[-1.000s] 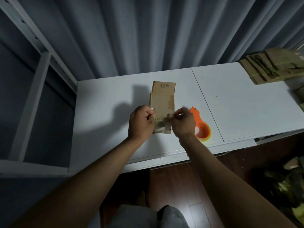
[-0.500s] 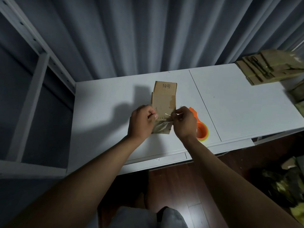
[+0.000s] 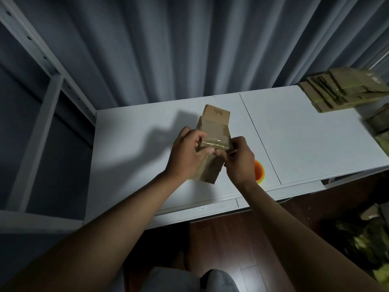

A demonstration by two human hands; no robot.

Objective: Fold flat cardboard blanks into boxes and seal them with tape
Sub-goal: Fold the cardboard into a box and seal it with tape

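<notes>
A small brown cardboard box, printed "10号" on its far flap, is held between both hands above the white counter, with a strip of clear tape across its near edge. The left hand curls round the box's left side, while the right hand pinches the right end of the tape. Just right of the right hand lies an orange tape dispenser, and well beyond it, at the counter's far right, a stack of flat brown cardboard blanks.

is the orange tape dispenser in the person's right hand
No, the orange tape dispenser lies on the white table behind the right hand, which grips the cardboard box along with the left hand.
</notes>
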